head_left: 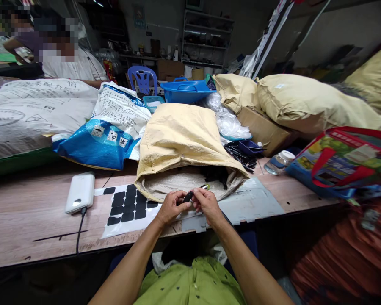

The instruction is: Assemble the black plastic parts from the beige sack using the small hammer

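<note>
In front of the open mouth of a yellow woven sack (180, 131), my two hands meet just above the table edge. My left hand (173, 208) is closed, pinching a small black piece (188, 196) between thumb and fingers. My right hand (208, 206) is closed against the same piece's other end. Beyond its fingers sticks out a slim thing with a shiny, yellow-green tip (205, 187); its kind is unclear. Dark items (217, 174) lie inside the sack mouth. Left of my hands is a white sheet of black rounded stickers (128, 205).
A white power bank (80, 192) with a black cable lies at left. Blue-and-white (111, 127) and white sacks border the table's back. At right stand a clear jar (279, 162), black slender parts (241, 156) and a colourful bag (343, 163). Two people sit at far left.
</note>
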Tool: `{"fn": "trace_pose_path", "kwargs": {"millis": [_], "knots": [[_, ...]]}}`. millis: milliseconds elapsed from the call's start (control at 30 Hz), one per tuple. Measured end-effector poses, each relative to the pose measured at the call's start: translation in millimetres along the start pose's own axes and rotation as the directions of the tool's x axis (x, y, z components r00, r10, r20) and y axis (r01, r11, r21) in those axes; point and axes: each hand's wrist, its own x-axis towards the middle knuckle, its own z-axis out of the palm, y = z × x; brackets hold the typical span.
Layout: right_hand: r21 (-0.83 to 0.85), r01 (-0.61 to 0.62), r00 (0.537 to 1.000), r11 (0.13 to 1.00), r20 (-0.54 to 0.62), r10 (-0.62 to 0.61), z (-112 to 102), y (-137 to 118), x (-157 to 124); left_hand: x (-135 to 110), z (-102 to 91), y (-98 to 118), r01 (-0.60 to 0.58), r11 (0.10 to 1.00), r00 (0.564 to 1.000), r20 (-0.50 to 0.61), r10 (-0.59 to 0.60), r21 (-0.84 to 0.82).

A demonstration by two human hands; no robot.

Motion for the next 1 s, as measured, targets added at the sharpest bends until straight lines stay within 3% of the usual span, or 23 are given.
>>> {"fn": "trace_pose_path", "kwargs": {"millis": [133, 367, 533, 1000], "knots": [[0.008, 0.052, 0.998, 0.999, 0.032, -0.053, -6, -1, -2, -1, -1.4, 2, 0.019, 0.997, 0.998, 0.055, -0.015, -0.071], [-0.2, 0.274, 0.951, 0.941, 0.2, -0.235, -17, 2, -3, -1, -5.2, 11, -0.082, 0.959, 0.997, 0.033, 0.076, 0.272], [-0.208, 0.292, 0.953, 0.934, 0.148, -0.265, -20, 13, -1, -3, 1.6, 5, 0.003, 0.943, 0.996, -0.08, 0.025, 0.334], [-0.441, 0.316, 0.94, 0.84, 0.022, -0.342, -10, -1, -16, 0, 5.7, 5, -0.098, 0.849, 0.995, 0.027, 0.099, 0.52]]}}
